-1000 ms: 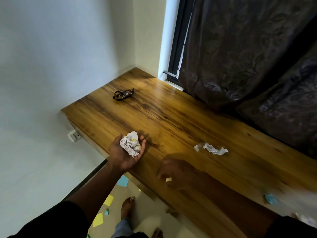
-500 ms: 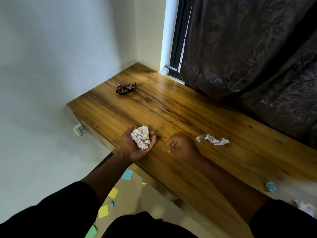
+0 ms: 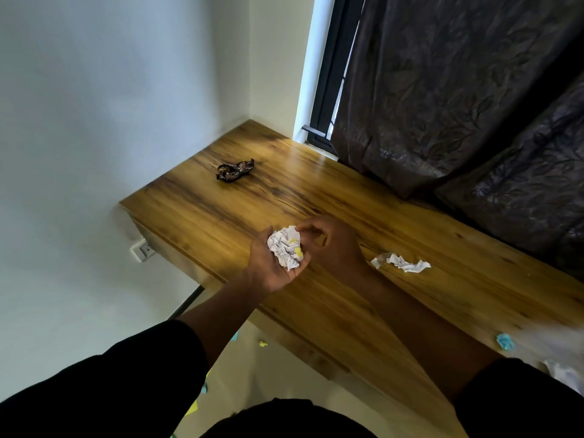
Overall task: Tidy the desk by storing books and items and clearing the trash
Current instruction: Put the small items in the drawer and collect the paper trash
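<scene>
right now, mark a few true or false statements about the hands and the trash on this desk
1. The crumpled paper ball rests on the palm of the left hand. True.
2. The dark wrapper touches the right hand. False: it lies apart, near the far corner of the desk.
3. A white paper strip lies on the desk. True.
4. The blue scrap is in the left hand. False: it lies on the desk.

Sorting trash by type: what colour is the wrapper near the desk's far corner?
Dark brown to black with shiny patches; the wrapper shows in the head view.
</scene>
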Available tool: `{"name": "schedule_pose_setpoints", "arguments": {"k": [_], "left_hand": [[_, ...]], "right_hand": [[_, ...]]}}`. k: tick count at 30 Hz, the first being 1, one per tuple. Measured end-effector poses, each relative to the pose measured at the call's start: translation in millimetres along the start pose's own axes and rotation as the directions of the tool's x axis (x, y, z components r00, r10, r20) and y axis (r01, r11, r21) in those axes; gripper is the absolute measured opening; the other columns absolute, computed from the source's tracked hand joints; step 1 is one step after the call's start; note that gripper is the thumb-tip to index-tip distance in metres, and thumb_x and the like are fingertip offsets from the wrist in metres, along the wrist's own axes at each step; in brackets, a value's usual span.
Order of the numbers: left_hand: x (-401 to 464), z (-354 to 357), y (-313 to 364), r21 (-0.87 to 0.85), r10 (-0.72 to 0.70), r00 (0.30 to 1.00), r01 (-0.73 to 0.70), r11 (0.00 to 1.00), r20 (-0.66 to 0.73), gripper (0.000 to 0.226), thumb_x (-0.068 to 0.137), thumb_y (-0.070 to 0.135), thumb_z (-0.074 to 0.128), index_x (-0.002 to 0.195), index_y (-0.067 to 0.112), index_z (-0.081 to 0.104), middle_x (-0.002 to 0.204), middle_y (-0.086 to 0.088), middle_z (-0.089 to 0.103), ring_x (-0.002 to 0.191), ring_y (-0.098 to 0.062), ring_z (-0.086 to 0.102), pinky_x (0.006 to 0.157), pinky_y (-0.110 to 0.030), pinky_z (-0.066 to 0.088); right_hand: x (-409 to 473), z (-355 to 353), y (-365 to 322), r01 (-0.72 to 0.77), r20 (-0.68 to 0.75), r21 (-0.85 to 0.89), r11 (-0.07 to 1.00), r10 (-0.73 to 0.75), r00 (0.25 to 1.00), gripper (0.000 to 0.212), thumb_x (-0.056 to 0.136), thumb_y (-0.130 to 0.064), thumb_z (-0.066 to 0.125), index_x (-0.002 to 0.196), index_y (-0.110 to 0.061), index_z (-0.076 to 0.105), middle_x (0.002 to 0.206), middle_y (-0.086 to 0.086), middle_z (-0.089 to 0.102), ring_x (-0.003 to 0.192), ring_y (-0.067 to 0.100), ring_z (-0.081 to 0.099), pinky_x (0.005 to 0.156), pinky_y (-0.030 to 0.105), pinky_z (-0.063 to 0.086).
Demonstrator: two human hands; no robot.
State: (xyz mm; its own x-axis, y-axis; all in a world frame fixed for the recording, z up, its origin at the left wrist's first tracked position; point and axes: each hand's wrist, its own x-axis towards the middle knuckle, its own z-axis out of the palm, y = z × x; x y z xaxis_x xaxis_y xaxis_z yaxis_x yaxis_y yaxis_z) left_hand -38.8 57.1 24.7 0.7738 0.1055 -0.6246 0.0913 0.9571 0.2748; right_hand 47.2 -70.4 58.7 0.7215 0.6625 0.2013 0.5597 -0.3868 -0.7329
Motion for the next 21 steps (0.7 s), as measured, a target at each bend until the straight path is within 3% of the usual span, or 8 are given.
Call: {"name": "schedule_pose_setpoints", "arguments": {"k": [4,7,10,12,14,16,19,21], "left_hand": [[5.9,-9.1,11.5,-0.011,-0.038,0.998,0.038,0.999,0.048,0.062,0.098,0.052,0.048,0.088,0.001,0.081,0.107,-0.019,0.073,0.098,-0.038,0.068,0.083,-0.044,0.060],[10.2,-16.6,18.1,-0.005,-0.060,0.995,0.061,0.998,0.075,0.059,0.097,0.054,0.049,0.105,0.002,0.074,0.110,-0.021,0.070,0.101,-0.038,0.066,0.080,-0.045,0.062],[12.4,-22.2,22.2,0.005,-0.065,0.993,0.065,0.998,0.097,0.057,0.096,0.053,0.050,0.111,0.002,0.071,0.112,-0.022,0.070,0.100,-0.038,0.066,0.078,-0.044,0.062],[14.2,-26.2,23.7,0.005,-0.070,0.992,0.070,0.998,0.101,0.057,0.095,0.053,0.052,0.113,0.002,0.071,0.113,-0.022,0.069,0.099,-0.037,0.067,0.077,-0.044,0.062],[16.0,-28.8,25.1,0.005,-0.069,0.993,0.069,0.998,0.094,0.058,0.095,0.053,0.051,0.116,0.003,0.070,0.116,-0.021,0.068,0.101,-0.037,0.067,0.079,-0.043,0.061],[19.6,-27.7,25.7,0.006,-0.061,0.994,0.061,0.998,0.088,0.059,0.095,0.054,0.049,0.118,0.003,0.070,0.116,-0.021,0.069,0.102,-0.036,0.067,0.085,-0.043,0.058],[25.0,-23.5,22.7,0.006,-0.039,0.997,0.039,0.999,0.072,0.060,0.096,0.054,0.047,0.124,0.005,0.068,0.118,-0.020,0.068,0.107,-0.036,0.065,0.093,-0.043,0.053],[28.9,-18.6,17.0,-0.008,-0.034,0.997,0.035,0.999,0.068,0.062,0.097,0.055,0.046,0.126,0.005,0.067,0.122,-0.020,0.067,0.110,-0.036,0.064,0.095,-0.043,0.053]], "right_hand": [[3.2,-3.2,18.9,-0.059,-0.112,-0.066,0.996,0.052,0.992,0.022,0.089,-0.016,0.066,0.106,-0.025,0.076,0.106,-0.011,0.074,0.094,0.002,0.067,0.082,0.028,0.058],[5.0,-14.5,45.4,-0.176,-0.139,-0.269,0.947,0.143,0.980,0.029,0.092,-0.016,0.065,0.118,-0.028,0.071,0.119,-0.007,0.072,0.108,0.011,0.065,0.093,0.033,0.055],[5.2,-33.0,75.1,-0.312,-0.051,-0.577,0.755,0.348,0.936,0.049,0.093,-0.028,0.063,0.140,-0.036,0.055,0.148,-0.004,0.054,0.138,0.024,0.045,0.114,0.046,0.037],[3.2,-45.9,91.8,-0.353,-0.019,-0.687,0.635,0.470,0.883,0.061,0.093,-0.036,0.062,0.151,-0.040,0.041,0.160,-0.004,0.037,0.148,0.028,0.028,0.120,0.051,0.025],[0.0,-57.6,109.9,-0.364,0.024,-0.712,0.600,0.540,0.842,0.068,0.094,-0.039,0.063,0.155,-0.042,0.033,0.165,-0.003,0.027,0.150,0.031,0.023,0.119,0.053,0.025],[-3.1,-67.1,126.5,-0.378,0.073,-0.677,0.631,0.569,0.819,0.069,0.095,-0.039,0.065,0.156,-0.040,0.033,0.166,0.001,0.027,0.150,0.032,0.026,0.119,0.049,0.032],[-5.4,-73.3,138.0,-0.403,0.058,-0.595,0.696,0.537,0.842,0.062,0.095,-0.038,0.066,0.152,-0.035,0.043,0.160,0.005,0.038,0.145,0.030,0.038,0.116,0.042,0.038],[-5.3,-75.6,139.3,-0.386,0.027,-0.623,0.680,0.512,0.858,0.060,0.094,-0.042,0.065,0.150,-0.035,0.045,0.156,0.004,0.044,0.141,0.030,0.042,0.114,0.042,0.036]]}}
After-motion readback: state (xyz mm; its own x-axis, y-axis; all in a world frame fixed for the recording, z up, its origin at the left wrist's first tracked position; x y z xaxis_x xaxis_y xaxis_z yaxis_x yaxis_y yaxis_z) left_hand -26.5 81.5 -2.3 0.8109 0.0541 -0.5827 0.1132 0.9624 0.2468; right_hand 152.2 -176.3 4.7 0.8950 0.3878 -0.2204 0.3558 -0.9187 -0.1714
